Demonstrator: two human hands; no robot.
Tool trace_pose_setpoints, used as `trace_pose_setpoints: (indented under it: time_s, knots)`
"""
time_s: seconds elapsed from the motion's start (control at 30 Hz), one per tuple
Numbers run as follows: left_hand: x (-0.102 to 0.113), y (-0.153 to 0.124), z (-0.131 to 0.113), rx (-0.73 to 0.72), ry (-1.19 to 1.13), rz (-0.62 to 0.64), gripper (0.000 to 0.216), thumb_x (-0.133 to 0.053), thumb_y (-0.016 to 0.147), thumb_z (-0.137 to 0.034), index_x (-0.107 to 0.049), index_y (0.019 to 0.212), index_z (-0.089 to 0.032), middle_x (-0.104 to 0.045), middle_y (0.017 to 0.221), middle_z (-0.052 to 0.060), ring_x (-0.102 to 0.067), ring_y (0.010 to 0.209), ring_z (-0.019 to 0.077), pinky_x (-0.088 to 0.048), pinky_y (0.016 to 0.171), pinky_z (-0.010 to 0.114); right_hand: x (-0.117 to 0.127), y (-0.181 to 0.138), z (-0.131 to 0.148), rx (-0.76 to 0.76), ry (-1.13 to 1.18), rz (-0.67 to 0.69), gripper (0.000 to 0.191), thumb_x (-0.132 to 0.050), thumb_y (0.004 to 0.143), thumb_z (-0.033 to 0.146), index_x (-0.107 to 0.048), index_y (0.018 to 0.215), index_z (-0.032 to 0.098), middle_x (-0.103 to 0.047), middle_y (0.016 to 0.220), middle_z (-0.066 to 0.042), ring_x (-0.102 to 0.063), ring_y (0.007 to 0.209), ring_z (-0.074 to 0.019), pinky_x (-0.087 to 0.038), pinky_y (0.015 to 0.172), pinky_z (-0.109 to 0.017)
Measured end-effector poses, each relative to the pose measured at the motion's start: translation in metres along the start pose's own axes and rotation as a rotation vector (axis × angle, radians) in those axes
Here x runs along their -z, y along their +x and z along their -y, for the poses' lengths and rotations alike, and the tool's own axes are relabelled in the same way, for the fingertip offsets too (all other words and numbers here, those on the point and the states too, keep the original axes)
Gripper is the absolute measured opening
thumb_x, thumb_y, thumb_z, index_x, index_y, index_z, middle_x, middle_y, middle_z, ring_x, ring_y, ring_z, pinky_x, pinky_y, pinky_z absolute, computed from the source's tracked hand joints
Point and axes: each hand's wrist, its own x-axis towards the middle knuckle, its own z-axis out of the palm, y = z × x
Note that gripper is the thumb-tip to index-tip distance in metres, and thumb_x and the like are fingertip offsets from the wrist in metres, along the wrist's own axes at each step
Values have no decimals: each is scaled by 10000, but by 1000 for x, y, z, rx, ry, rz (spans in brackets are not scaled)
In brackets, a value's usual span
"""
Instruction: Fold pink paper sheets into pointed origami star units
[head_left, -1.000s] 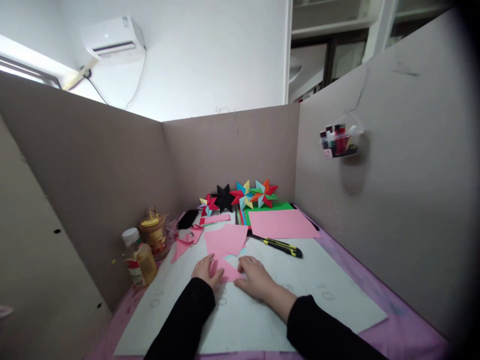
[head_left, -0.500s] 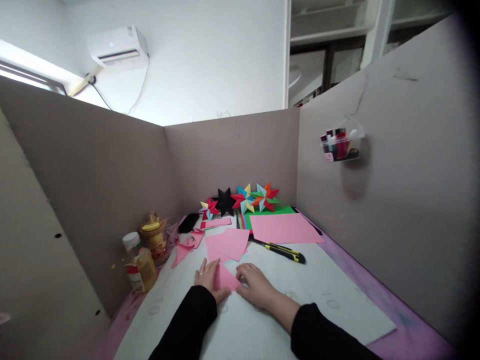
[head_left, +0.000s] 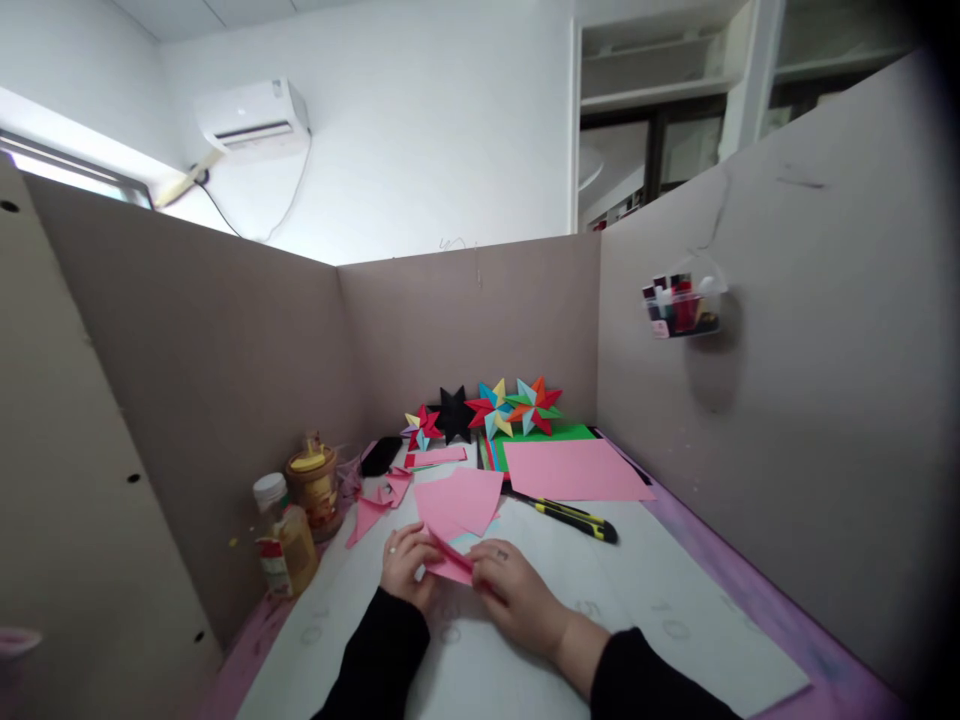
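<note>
Between my two hands is a folded piece of pink paper (head_left: 450, 566), its upper edge lifted and partly opened along a fold. My left hand (head_left: 409, 564) pinches its left end, with a ring showing on one finger. At the right end, my right hand (head_left: 517, 596) grips the paper between thumb and fingers. Just beyond lie loose pink sheets (head_left: 457, 500), overlapping each other. Pink folded paper pieces (head_left: 379, 506) rest to the left of those sheets.
A black and yellow utility knife (head_left: 576, 520) lies right of the sheets, near a large pink sheet (head_left: 574, 470). Several folded paper stars (head_left: 491, 408) stand at the back. Left are a bottle (head_left: 285, 545), a brown jar (head_left: 315, 490) and a black phone (head_left: 382, 456). Grey partitions (head_left: 465, 330) enclose the white board (head_left: 660, 580).
The small pink paper lay flat under my hands; now its edge is raised and both hands pinch it. The whole view has shifted slightly, with things appearing lower.
</note>
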Motion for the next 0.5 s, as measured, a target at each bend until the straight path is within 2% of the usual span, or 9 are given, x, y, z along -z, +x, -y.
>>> trace_pose_setpoints:
  time_s: [0.13,0.23,0.3,0.4,0.5]
  knots:
    - [-1,-1,6,-74,-20,-14,275,-452,698,-158,-693,758,-275,-697,905,16,-506,1137,243,-295,1046,434,-2,0,-4,-119,-25,13,318,-514,694,95,-590,983,203,-607,960,-66,-522,945,-210,-407,873,-349]
    - [-4,-2,9,-97,23,-33,271,-463,694,-159,-700,763,-271,-676,1028,16,-455,1199,251,-298,1047,438,-5,0,-12,-186,21,-17,363,-522,723,124,-597,1072,194,-617,1013,-89,-539,967,-216,-430,873,-348]
    - [-6,-3,7,-46,67,-24,306,-482,651,-129,-708,798,-275,-585,1218,2,-346,1284,268,-276,1055,456,-5,0,-17,-216,43,-47,396,-524,754,158,-586,1144,194,-608,1096,-107,-535,1031,-228,-419,921,-370]
    - [-12,-3,2,41,65,-26,435,-523,593,-104,-696,958,-267,-363,1421,-9,-118,1369,298,-231,1074,471,-6,0,-21,-246,59,-83,433,-483,793,164,-555,1219,186,-579,1178,-122,-523,1095,-229,-405,963,-383]
    - [-21,-2,0,92,-38,-40,356,-529,718,-225,-665,1047,-241,-305,1447,22,-52,1379,287,-217,1088,459,-7,2,-20,-230,112,-98,460,-442,805,131,-536,1248,207,-574,1200,-107,-522,1115,-215,-402,977,-381]
